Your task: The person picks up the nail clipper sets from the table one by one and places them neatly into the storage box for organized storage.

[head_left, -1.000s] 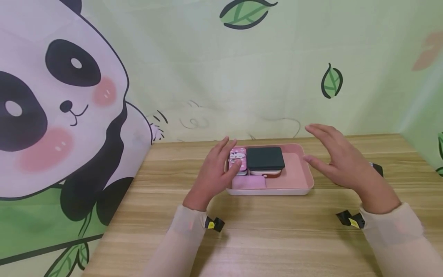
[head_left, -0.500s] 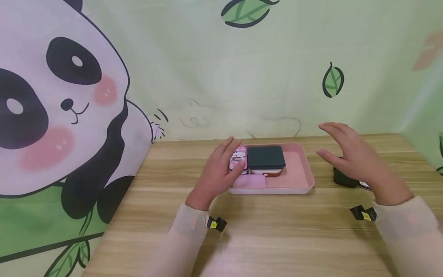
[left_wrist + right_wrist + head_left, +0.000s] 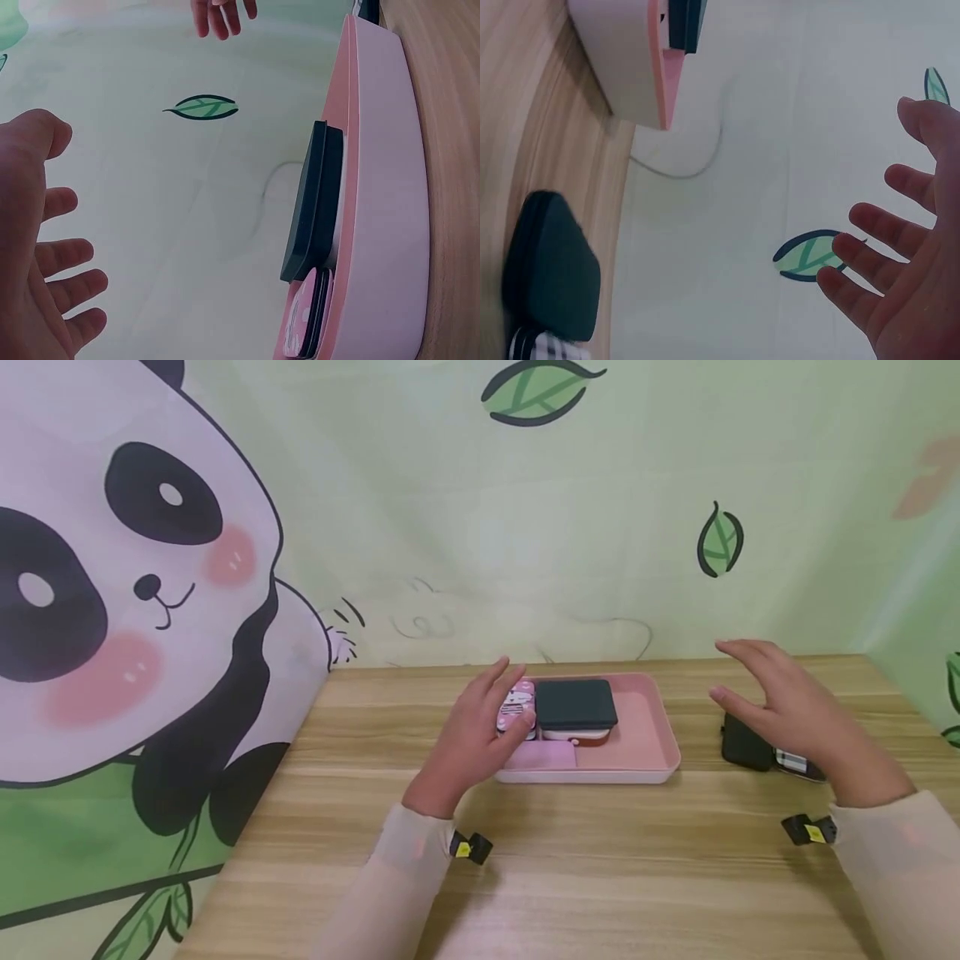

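Observation:
My left hand [image 3: 476, 735] hovers over the left end of a pink tray [image 3: 648, 727], fingers extended and holding nothing. Beneath it in the tray is a pink case with a cartoon print [image 3: 516, 708], partly covered by the hand. Beside that, a dark flat wallet-like case [image 3: 575, 703] lies on top of a white and brown item [image 3: 577, 737]. A lilac flat piece [image 3: 542, 754] sits at the tray's front left. My right hand [image 3: 798, 718], fingers spread and holding nothing, is above a black case [image 3: 745, 745] and a checked item [image 3: 797, 764] on the table.
The wooden table [image 3: 622, 868] runs back to a green cloth backdrop [image 3: 420, 510] printed with a panda and leaves. The right part of the tray shows its bare pink floor. The black case and checked item lie to the tray's right.
My right hand has moved right, away from the tray, uncovering the black case and part of the checked item. My left hand has shifted only slightly right.

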